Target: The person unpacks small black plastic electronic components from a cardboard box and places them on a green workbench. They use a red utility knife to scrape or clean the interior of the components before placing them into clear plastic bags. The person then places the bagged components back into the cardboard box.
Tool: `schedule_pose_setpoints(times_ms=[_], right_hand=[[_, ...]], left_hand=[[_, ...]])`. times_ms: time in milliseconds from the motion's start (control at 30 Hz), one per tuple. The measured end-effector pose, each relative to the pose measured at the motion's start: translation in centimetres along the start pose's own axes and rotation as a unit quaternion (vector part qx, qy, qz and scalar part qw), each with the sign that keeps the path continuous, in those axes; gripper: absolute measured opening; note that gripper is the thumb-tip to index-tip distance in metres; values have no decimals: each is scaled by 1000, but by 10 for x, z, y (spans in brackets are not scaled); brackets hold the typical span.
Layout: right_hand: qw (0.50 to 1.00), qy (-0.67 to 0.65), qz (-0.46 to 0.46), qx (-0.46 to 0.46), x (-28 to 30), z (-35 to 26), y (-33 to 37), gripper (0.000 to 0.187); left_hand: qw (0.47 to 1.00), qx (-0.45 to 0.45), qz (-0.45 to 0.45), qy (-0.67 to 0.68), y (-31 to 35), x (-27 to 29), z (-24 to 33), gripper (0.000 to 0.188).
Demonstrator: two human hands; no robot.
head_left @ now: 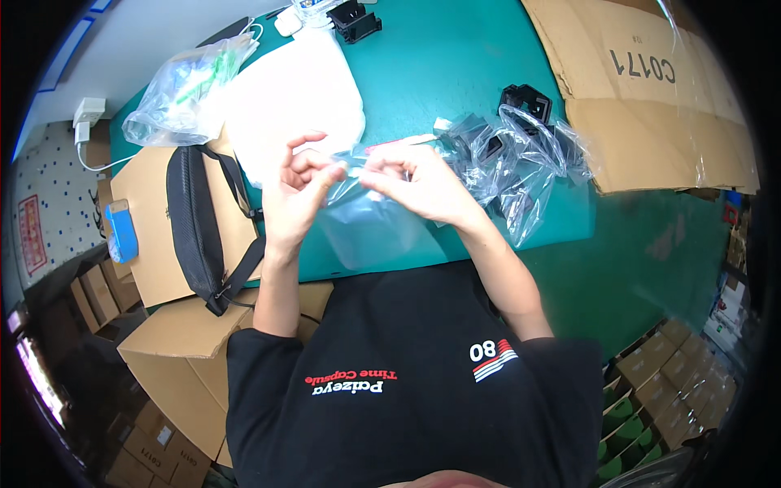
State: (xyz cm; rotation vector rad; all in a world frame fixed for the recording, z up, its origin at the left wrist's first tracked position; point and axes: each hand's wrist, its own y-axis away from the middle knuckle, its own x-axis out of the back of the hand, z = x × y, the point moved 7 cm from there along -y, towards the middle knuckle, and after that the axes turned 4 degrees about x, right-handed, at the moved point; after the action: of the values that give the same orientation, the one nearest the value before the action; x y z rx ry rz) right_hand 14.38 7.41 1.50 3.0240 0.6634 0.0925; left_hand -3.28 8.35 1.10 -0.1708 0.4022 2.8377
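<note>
A clear plastic bag [374, 232] hangs down between my hands, over the near edge of the green table. With thumb and fingers, my left hand [303, 183] pinches its upper edge. Close beside it, my right hand [419, 180] pinches the same edge from the other side. Just beyond the right hand's fingers lies a thin red and white item [403, 143], partly covered. To the right, several black plastic parts [472, 137] lie in crumpled clear wrapping, and one bare black part [527, 106] is behind them. A big white bundle [297, 93] sits beyond my left hand.
The green table [439, 61] carries another black part [355, 22] at the back. A black sling bag [195, 232] and a blue item [122, 232] rest on cardboard at left. Behind is a clear bag with green contents [191, 89]. A large cardboard piece [634, 114] covers the right.
</note>
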Motion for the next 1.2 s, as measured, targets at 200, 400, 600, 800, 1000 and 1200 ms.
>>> schedule_pose_setpoints(times_ms=[200, 400, 600, 800, 1000, 1200], right_hand=[[977, -171, 123, -42, 32, 13, 11, 19], [962, 115, 246, 23, 62, 12, 14, 20], [892, 256, 355, 112, 26, -50, 50, 45], [995, 36, 87, -22, -15, -19, 22, 38], [984, -50, 144, -87, 15, -2, 34, 14], [948, 177, 255, 65, 13, -41, 38, 35]], left_hand=[[991, 29, -71, 106, 9, 5, -43, 24], [982, 65, 35, 173, 13, 9, -44, 13], [987, -12, 133, 85, 13, 2, -17, 11], [989, 64, -28, 128, 14, -53, -21, 30], [992, 58, 21, 110, 11, -27, -26, 30], [930, -201, 106, -289, 27, -48, 30, 22]])
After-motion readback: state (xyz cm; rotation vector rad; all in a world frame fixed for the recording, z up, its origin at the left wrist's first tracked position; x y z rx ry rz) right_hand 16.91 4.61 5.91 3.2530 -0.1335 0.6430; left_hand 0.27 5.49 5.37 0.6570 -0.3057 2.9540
